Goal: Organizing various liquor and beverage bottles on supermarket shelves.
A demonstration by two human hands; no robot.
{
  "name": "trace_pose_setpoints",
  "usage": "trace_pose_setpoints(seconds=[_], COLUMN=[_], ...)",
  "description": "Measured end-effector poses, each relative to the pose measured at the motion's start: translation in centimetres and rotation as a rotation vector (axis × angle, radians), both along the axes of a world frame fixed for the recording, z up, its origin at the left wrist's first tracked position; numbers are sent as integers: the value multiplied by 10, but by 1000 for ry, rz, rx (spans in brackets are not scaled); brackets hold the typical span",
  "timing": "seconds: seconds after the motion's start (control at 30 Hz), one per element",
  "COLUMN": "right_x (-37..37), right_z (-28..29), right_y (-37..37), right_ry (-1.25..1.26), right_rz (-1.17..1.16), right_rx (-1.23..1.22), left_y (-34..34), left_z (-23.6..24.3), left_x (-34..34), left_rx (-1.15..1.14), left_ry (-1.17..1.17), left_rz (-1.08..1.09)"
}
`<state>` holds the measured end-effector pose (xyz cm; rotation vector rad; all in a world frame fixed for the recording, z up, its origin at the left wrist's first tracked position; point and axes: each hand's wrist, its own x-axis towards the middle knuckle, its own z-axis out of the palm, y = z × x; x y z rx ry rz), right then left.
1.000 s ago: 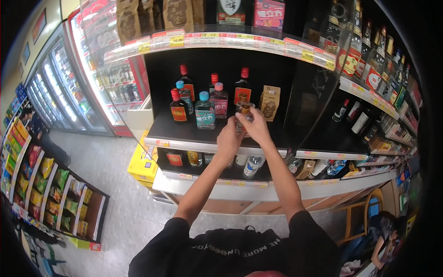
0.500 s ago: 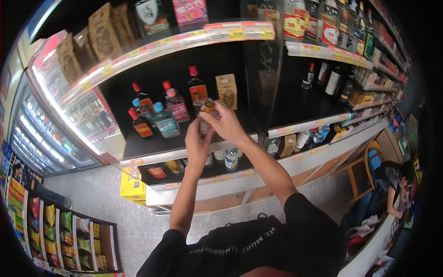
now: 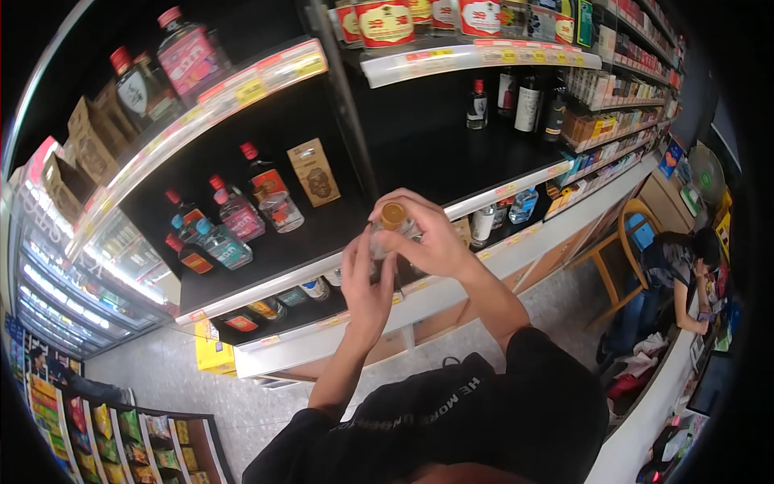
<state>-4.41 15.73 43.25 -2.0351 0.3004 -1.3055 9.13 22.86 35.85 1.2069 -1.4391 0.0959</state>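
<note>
Head view: the left hand and the right hand are both clamped on a gold-capped clear bottle, held near the front edge of the black shelf, to the right of the brown packet.

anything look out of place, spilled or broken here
No, nothing stands out. The gold-capped bottle held by the left hand and right hand looks intact, though partly hidden. The teal bottle and brown package on the black shelf stand upright, with no visible spill.
</note>
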Motion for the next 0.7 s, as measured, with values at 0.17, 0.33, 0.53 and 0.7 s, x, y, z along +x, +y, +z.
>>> trace_pose_setpoints(seconds=[0.17, 0.33, 0.53, 0.7], right_x=[-62, -109, -155, -168], right_z=[-12, -17, -30, -40], right_y=[-41, -105, -213, -286], right_ry=[-82, -152, -138, -31], right_rz=[-141, -223, -398, -614], right_rx=[-11, 260, 157, 114], left_y=[-44, -125, -227, -301], left_z=[2, 6, 19, 7], left_x=[-61, -104, -148, -164], left_rx=[44, 45, 240, 294], left_ry=[23, 38, 135, 62], left_rz=[-125, -270, -329, -289])
